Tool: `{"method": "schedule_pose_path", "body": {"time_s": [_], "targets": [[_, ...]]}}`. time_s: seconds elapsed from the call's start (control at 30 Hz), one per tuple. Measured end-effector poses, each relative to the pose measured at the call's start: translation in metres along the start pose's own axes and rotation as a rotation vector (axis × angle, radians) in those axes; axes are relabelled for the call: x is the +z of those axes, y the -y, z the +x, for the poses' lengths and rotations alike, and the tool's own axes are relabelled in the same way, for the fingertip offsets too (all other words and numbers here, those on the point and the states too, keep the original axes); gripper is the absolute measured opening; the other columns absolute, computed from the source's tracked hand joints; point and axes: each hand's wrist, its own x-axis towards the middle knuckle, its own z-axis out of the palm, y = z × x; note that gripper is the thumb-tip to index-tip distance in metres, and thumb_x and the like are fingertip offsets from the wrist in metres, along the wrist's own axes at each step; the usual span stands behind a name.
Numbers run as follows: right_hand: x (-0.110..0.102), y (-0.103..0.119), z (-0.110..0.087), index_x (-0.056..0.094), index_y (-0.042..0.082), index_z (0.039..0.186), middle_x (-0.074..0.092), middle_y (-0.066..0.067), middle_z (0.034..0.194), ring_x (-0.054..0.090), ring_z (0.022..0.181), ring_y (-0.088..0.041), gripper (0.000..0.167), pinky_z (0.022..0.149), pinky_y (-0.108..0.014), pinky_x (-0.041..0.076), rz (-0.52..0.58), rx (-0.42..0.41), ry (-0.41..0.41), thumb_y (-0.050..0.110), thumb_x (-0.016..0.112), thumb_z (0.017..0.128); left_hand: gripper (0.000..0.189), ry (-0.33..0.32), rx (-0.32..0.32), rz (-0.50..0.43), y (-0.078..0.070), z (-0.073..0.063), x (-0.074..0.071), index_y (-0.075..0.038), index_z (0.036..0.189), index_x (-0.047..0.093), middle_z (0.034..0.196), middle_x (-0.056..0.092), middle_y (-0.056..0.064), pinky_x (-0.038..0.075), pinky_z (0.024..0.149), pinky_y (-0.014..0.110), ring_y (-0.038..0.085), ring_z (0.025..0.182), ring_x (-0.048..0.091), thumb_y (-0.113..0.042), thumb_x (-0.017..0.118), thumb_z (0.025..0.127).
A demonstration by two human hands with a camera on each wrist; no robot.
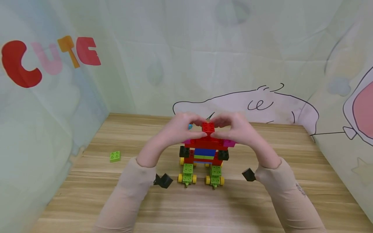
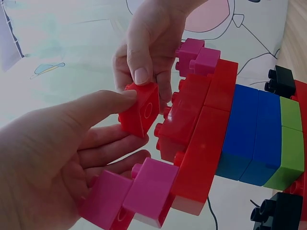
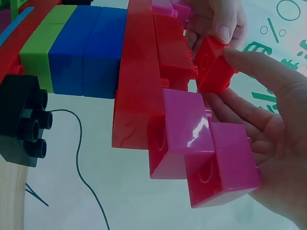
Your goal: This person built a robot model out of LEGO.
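Between both hands is a red toy brick [image 1: 208,127], close over the top of a figure built from bricks. My left hand [image 1: 186,127] pinches it from the left, thumb on the near side and fingers behind. From the other side my right hand [image 1: 235,128] grips the same brick between thumb and fingers. Below are a red row of bricks [image 2: 201,153], pink bricks [image 3: 189,124] stepping outward at both ends, a blue block section [image 2: 249,134] and black bricks [image 1: 223,155] at the sides. Green bases [image 1: 215,170] with yellow wheels carry the figure.
A loose green brick [image 1: 115,156] lies on the wooden table [image 1: 157,210] to the left. Partly hidden behind the left hand is a small blue piece [image 1: 190,127]. Printed cloth [image 1: 140,74] hangs behind and beside the table. Black devices [image 1: 165,180] stick out from both wrists.
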Motion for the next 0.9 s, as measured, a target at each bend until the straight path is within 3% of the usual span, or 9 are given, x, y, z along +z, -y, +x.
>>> {"method": "schedule_pose_path", "body": {"time_s": [0.37, 0.67, 0.9], "targets": [[-0.0006, -0.0014, -0.0001, 0.073, 0.005, 0.111, 0.074, -0.009, 0.108, 0.067, 0.100, -0.025, 0.029, 0.094, -0.045, 0.054, -0.036, -0.031, 0.018, 0.012, 0.075, 0.083, 0.038, 0.038, 0.006, -0.003, 0.0008, 0.0014, 0.0003, -0.008, 0.121, 0.068, 0.113, 0.072, 0.005, 0.053, 0.093, 0.038, 0.020, 0.105, 0.065, -0.026, 0.073, 0.088], [0.0007, -0.0027, 0.0000, 0.073, 0.008, 0.114, 0.073, -0.008, 0.112, 0.065, 0.105, -0.025, 0.031, 0.094, -0.049, 0.052, -0.034, 0.041, 0.047, 0.017, 0.076, 0.084, 0.039, 0.067, 0.020, -0.017, 0.0038, 0.0017, 0.0011, -0.008, 0.122, 0.068, 0.112, 0.072, 0.006, 0.057, 0.074, 0.025, 0.021, 0.104, 0.065, -0.027, 0.073, 0.089], [0.0007, -0.0024, 0.0009, 0.073, 0.007, 0.114, 0.073, -0.008, 0.111, 0.065, 0.105, -0.027, 0.031, 0.093, -0.049, 0.052, -0.028, 0.049, 0.067, 0.017, 0.076, 0.085, 0.036, 0.074, 0.010, 0.001, 0.0039, 0.0020, 0.0010, -0.009, 0.120, 0.069, 0.110, 0.073, 0.004, 0.056, 0.072, 0.024, 0.018, 0.101, 0.065, -0.027, 0.072, 0.089]]}}
